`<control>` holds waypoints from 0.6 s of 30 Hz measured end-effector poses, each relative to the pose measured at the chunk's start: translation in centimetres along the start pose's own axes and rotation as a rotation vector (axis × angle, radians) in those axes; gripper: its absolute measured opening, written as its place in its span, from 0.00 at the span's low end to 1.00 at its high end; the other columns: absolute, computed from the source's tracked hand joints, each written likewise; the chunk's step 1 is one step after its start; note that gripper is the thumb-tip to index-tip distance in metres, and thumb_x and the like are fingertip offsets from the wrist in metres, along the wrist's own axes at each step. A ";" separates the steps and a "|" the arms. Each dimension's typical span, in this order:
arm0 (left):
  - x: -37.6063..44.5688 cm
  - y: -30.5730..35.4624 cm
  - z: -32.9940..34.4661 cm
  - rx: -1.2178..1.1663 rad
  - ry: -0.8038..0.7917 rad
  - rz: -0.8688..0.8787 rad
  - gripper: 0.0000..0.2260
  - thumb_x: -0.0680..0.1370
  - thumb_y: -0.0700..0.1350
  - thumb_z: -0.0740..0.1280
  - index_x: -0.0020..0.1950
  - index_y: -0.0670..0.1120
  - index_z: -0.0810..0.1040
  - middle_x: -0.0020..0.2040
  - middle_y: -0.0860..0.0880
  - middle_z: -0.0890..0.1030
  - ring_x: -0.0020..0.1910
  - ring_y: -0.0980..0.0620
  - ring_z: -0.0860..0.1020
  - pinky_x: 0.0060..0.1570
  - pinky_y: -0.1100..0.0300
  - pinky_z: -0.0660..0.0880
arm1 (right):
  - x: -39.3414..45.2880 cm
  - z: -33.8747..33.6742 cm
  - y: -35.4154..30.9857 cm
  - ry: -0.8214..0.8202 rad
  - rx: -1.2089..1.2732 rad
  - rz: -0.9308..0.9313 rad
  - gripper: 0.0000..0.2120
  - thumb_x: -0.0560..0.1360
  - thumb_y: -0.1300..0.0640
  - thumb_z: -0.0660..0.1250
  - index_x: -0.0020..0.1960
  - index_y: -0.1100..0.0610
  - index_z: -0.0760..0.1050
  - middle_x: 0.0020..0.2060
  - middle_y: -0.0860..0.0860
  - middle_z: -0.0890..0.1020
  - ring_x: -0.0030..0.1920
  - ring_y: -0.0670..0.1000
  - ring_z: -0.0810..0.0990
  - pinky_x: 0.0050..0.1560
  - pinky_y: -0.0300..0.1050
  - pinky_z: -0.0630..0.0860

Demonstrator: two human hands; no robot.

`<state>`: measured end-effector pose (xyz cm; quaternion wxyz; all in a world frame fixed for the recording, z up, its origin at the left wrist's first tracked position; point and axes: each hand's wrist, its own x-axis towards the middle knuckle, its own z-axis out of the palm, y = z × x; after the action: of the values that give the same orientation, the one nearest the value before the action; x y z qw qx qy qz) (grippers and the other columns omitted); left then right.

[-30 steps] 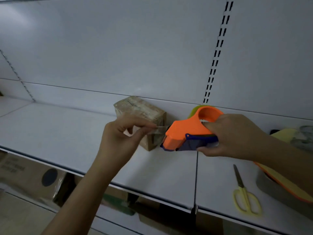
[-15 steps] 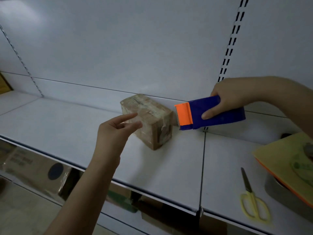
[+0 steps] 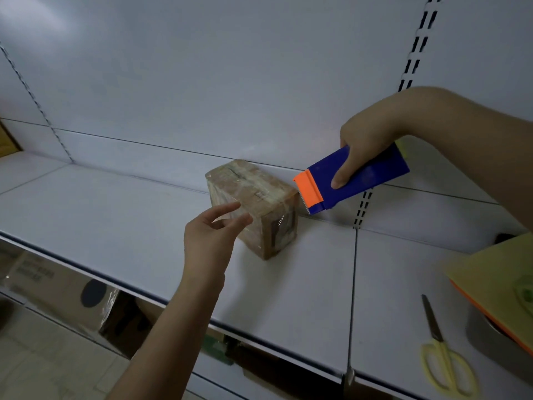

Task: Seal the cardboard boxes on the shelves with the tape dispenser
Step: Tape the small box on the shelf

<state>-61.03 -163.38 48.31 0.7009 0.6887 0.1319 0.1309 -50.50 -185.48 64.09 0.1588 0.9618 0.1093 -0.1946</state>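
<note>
So the right hand [image 3: 372, 140] has its fingers wrapped round the blue and orange tape dispenser [image 3: 353, 180], tilted so the toothed orange end sits just off the top right corner of the small cardboard box [image 3: 253, 203], which is already shiny with clear tape and sits on the white shelf [image 3: 115, 215]. The left hand [image 3: 210, 241] is loose, fingers spread, holding nothing, fingertips right at the box's near left face. Yellow-handled scissors [image 3: 441, 353] lie well below the dispenser hand, beside a yellow board [image 3: 496, 272].
</note>
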 end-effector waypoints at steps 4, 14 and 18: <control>0.3 -1.0 0.0 -0.054 -0.002 -0.102 0.10 0.74 0.43 0.76 0.54 0.50 0.85 0.36 0.55 0.86 0.35 0.65 0.80 0.40 0.59 0.71 | 1.0 0.2 -0.6 -0.038 0.015 0.001 0.32 0.64 0.28 0.68 0.50 0.55 0.78 0.45 0.52 0.83 0.43 0.52 0.83 0.42 0.42 0.77; 1.1 -1.1 0.0 0.162 0.019 0.081 0.16 0.74 0.49 0.77 0.60 0.52 0.79 0.38 0.54 0.86 0.34 0.63 0.80 0.40 0.58 0.74 | 1.4 0.2 -0.9 -0.054 0.014 -0.006 0.30 0.65 0.29 0.69 0.49 0.55 0.77 0.45 0.53 0.83 0.44 0.53 0.83 0.47 0.45 0.79; 1.9 -1.8 -0.2 0.373 0.054 0.177 0.36 0.73 0.52 0.77 0.77 0.59 0.63 0.52 0.55 0.80 0.43 0.54 0.80 0.45 0.52 0.80 | 1.5 0.2 -1.3 -0.040 -0.001 -0.006 0.30 0.65 0.28 0.68 0.49 0.55 0.76 0.45 0.53 0.82 0.44 0.53 0.83 0.47 0.46 0.79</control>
<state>-59.34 -162.57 46.49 0.5434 0.8115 0.1116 0.1836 -49.57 -184.11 62.98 0.1607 0.9573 0.1091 -0.2143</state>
